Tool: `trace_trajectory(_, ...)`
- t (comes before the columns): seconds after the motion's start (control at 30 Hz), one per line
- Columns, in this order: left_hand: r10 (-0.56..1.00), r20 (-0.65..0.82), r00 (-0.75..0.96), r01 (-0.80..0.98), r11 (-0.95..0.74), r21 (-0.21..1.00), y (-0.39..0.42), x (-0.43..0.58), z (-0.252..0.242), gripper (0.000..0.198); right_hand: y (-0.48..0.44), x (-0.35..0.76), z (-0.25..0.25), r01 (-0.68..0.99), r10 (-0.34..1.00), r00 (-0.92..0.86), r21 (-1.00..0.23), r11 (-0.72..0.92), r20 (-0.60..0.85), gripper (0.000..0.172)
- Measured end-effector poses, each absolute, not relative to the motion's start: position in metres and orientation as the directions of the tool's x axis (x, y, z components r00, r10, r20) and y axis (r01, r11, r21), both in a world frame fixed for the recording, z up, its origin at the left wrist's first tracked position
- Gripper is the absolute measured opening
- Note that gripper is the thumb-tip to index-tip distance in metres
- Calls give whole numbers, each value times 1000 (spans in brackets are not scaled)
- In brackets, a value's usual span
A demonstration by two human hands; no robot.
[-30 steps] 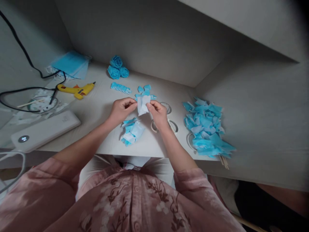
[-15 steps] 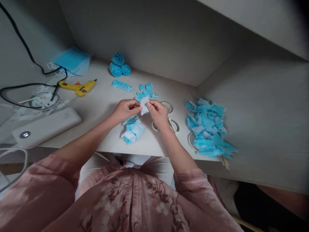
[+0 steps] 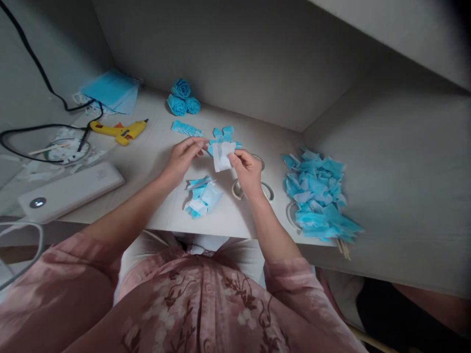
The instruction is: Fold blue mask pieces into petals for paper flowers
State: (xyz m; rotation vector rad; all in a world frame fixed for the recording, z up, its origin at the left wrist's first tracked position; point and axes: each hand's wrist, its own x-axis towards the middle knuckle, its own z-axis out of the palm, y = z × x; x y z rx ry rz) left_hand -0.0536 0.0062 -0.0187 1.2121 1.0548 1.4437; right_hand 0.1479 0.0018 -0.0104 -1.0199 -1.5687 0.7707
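Note:
My right hand (image 3: 247,169) pinches a small white piece of mask fabric (image 3: 222,156) by its right edge, the piece facing me nearly flat. Just left of it, my left hand (image 3: 187,153) has its fingers loosely stretched out and holds nothing; it is apart from the fabric. Several blue cut pieces (image 3: 222,132) lie on the table behind the white piece, partly covered by it. Below my hands rests a small heap of blue and white scraps (image 3: 202,198). Under my right wrist show the pale handles of scissors (image 3: 268,191), their blades hidden.
Three blue fabric roses (image 3: 180,98) stand at the back, a folded blue strip (image 3: 186,129) before them. To the left are a yellow glue gun (image 3: 127,133), a white power bank (image 3: 73,191), blue masks (image 3: 110,90) and a black cable (image 3: 27,46). A blue fabric pile (image 3: 316,186) lies right.
My left hand has let go of the white piece and moved left. The piece, now opened out flatter, stays in my right hand.

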Motion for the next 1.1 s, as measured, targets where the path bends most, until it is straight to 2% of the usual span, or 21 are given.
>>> trace_trajectory(0.07,987,155,-47,-206,-161,965,7,-53,-19,41,-2,146,-10,154,912,-144,-901,405,385,32)
trace_trajectory(0.17,989,28,143,-351,24,936,4,-49,-16,65,-5,141,-10,125,923,-213,-928,352,321,33)
trace_trajectory(0.23,960,-56,276,-386,164,908,3,-48,-13,79,-5,139,-13,154,936,-176,-931,331,304,32)
trace_trajectory(0.3,940,-91,329,-392,223,893,2,-47,-12,85,-2,138,-16,160,944,-116,-933,324,308,30)
trace_trajectory(0.4,946,-93,309,-387,215,897,2,-47,-13,83,3,139,-20,147,945,-78,-934,327,318,27)
trace_trajectory(0.57,967,-30,253,-371,126,920,-1,-50,-12,61,3,141,-22,218,945,-81,-920,326,316,31)
trace_trajectory(0.67,969,7,248,-371,88,925,-2,-51,-11,56,3,143,-23,232,939,-76,-910,343,335,34)
trace_trajectory(0.83,967,-13,253,-464,133,876,2,-52,-12,48,10,144,-28,147,954,-91,-943,297,286,46)
trace_trajectory(0.93,954,-9,300,-476,158,865,4,-54,-15,49,13,145,-30,68,967,-100,-968,242,235,50)
trace_trajectory(1.1,921,55,385,-443,132,887,3,-54,-17,69,12,144,-30,19,973,-122,-979,202,198,49)
